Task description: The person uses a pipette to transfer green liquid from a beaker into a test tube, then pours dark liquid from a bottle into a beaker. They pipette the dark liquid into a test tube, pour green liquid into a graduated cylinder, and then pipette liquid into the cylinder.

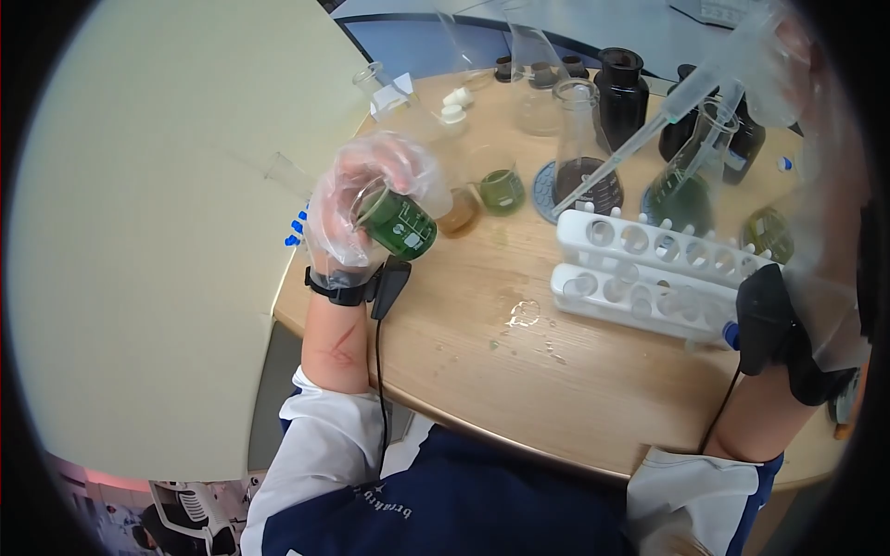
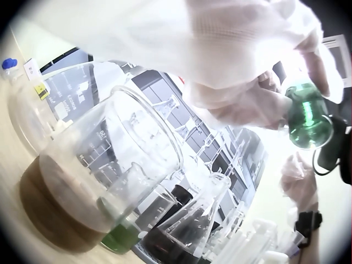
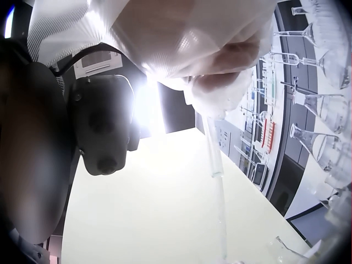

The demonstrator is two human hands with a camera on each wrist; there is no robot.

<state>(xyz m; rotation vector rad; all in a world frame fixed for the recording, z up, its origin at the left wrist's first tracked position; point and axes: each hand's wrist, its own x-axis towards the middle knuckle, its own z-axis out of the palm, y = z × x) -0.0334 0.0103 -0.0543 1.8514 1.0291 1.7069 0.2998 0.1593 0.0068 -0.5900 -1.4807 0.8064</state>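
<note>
My left hand, in a clear plastic glove, holds a small glass beaker of green liquid, tilted above the table's left side. In the left wrist view the gloved fingers curl round this beaker. At the upper right of the head view my gloved right hand grips a long clear pipette. Its thin tip slants down left, over the white test tube rack's left end. The right wrist view shows the pipette hanging from the bunched fingers, with the grip partly hidden by the glove.
A white test tube rack stands on the table's right side. Behind it are a flask of dark liquid, a green-filled flask and dark bottles. A beaker of brown liquid stands near my left hand. Water is spilled mid-table.
</note>
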